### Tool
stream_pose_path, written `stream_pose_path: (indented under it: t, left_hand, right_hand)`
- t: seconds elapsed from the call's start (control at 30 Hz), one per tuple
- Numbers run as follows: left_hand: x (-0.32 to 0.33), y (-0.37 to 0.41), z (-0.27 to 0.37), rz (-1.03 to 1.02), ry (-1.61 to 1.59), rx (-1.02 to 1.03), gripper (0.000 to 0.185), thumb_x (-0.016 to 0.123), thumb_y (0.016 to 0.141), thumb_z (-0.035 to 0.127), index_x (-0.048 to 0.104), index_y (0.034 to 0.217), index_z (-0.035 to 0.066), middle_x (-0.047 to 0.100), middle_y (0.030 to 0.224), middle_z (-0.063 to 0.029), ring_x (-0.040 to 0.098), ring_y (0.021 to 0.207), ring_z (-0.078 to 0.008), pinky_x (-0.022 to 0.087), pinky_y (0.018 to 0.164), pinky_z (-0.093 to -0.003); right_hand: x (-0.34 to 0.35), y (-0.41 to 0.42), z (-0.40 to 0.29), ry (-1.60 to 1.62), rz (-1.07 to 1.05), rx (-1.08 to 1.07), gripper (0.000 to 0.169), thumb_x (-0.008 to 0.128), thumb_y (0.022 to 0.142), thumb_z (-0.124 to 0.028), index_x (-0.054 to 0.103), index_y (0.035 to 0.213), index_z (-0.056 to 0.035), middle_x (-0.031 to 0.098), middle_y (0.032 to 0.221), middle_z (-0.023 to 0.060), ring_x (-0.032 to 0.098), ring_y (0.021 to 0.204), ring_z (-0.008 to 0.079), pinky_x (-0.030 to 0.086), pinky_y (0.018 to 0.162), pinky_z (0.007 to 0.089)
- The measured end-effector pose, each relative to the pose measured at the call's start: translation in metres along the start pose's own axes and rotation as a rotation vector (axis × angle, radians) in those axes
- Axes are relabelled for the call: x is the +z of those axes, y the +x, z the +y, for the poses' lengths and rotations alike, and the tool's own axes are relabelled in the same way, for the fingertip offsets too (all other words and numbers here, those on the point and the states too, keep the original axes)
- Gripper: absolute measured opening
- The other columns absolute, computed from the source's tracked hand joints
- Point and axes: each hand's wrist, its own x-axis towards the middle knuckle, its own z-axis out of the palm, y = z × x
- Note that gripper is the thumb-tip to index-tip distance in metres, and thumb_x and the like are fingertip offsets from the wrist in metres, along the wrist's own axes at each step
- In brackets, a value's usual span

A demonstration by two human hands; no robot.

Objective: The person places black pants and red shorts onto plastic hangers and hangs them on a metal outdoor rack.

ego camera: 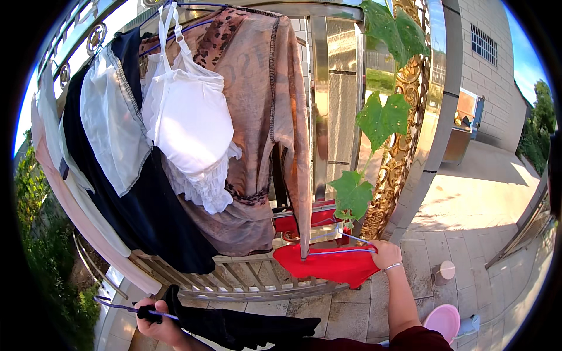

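My left hand [163, 335], low at the left, grips a purple hanger [115, 306] together with the bunched end of a black garment [250, 324], which trails to the right over my forearm. My right hand [387, 254] pinches the right end of a blue hanger [325, 252] and the edge of a red garment [325, 267] on it. A sleeve tip of the brown patterned sheer top [250, 96] hangs in front of this red cloth. Beside that top hang a white ruffled camisole [193, 118] and a navy-and-white garment [149, 219].
The clothes hang along a metal fence [263, 272]. A leafy vine [382, 118] climbs the gold ornamental post [390, 175]. On the paving at right are a pink basin [442, 322], a light-blue container [469, 325] and a short cylindrical block [443, 273]. Pale garments [66, 188] hang far left.
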Motion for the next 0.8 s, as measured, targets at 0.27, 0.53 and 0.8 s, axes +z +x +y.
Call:
stream_pose_path:
  t: [0.27,0.53,0.8]
  left_hand:
    - [-0.014,-0.002,-0.008,0.059,-0.043,-0.039,0.027,0.062,0.076,0.021,0.046,0.071,0.000,0.045,0.065,-0.0039,0.042,0.062,-0.0141,0.034,0.059,-0.0248]
    - [-0.013,-0.006,0.001,0.057,-0.044,-0.048,0.033,0.065,0.073,0.027,0.047,0.069,0.001,0.044,0.062,-0.0028,0.041,0.060,-0.0132,0.033,0.057,-0.0238]
    - [0.004,-0.002,0.004,-0.014,-0.114,-0.060,0.041,0.064,0.072,0.037,0.045,0.066,0.002,0.044,0.061,-0.0028,0.040,0.059,-0.0134,0.031,0.055,-0.0244]
  right_hand:
    - [-0.030,-0.052,-0.004,-0.028,-0.012,0.008,0.024,0.058,0.067,-0.021,0.059,0.090,-0.0155,0.057,0.073,0.0100,0.057,0.069,0.0286,0.046,0.061,0.0378]
    - [-0.100,-0.100,0.015,-0.073,0.117,0.000,0.030,0.063,0.058,-0.011,0.058,0.088,-0.0121,0.052,0.066,0.0096,0.053,0.066,0.0290,0.042,0.058,0.0381]
    - [-0.198,-0.130,0.039,0.111,0.257,0.007,0.033,0.061,0.055,-0.001,0.059,0.088,-0.0056,0.054,0.069,0.0113,0.052,0.067,0.0273,0.041,0.060,0.0327]
